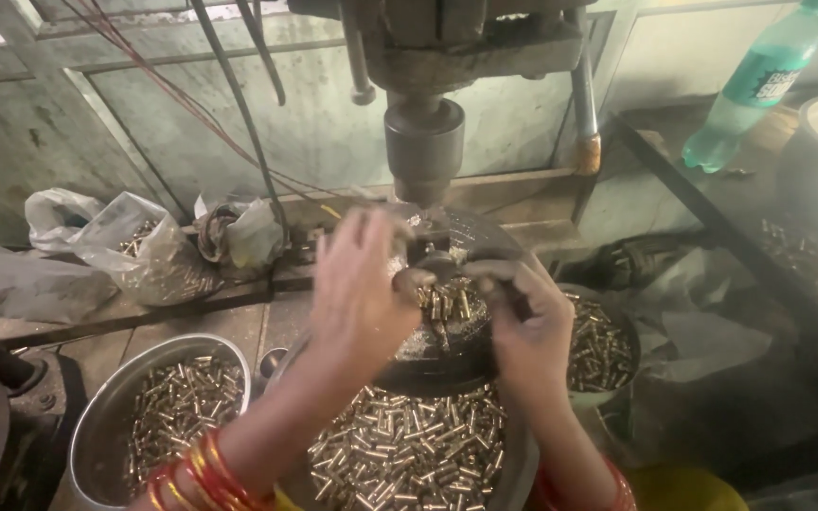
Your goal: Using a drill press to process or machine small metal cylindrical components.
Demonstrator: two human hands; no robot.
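Both hands flank brass pins under drill head.

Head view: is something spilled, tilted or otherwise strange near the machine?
Yes. A green plastic bottle leans tilted at the upper right. Small brass pieces lie scattered loose on the surface below it, outside any bowl. Both hands, left and right, work under the machine.

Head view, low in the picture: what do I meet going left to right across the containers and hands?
Steel bowl of brass pieces → left hand → small pile of brass pieces on the round machine plate → right hand → bowl of brass pieces on the right.
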